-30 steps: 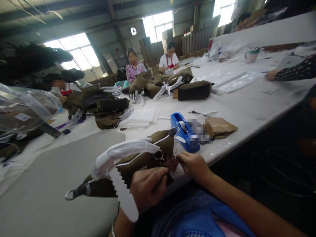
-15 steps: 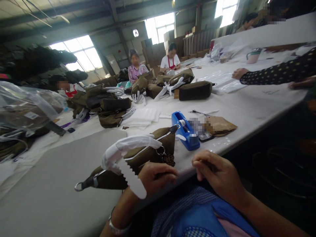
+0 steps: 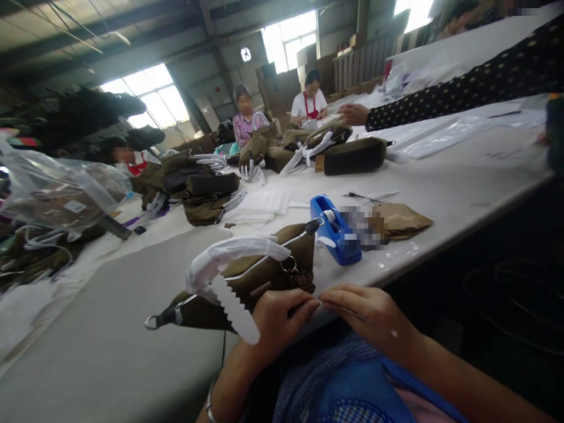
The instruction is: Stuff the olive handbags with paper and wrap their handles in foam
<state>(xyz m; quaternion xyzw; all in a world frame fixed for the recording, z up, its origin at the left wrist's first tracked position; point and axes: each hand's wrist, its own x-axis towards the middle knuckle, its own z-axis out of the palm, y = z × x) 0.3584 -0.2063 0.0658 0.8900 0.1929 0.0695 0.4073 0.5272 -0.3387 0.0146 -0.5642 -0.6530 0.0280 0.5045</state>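
An olive handbag with a silver zip lies in front of me, its handle wrapped in white material. A leopard-print charm hangs from a ring on its side. Close against the bag's near side, my left hand is closed in a pinch. My right hand meets it fingertip to fingertip, also pinching. A tiny pale bit shows between the fingertips, too small to name. A blue tape dispenser stands just beyond the hands.
Brown paper pieces lie right of the dispenser. Behind are white sheets, stacked olive bags and more bags. A co-worker's dotted sleeve reaches in from the right. The table edge runs along my right.
My right hand has moved left, bringing its fingertips to my left hand's. The co-worker's arm has stretched left toward the far bags. The view has shifted slightly.
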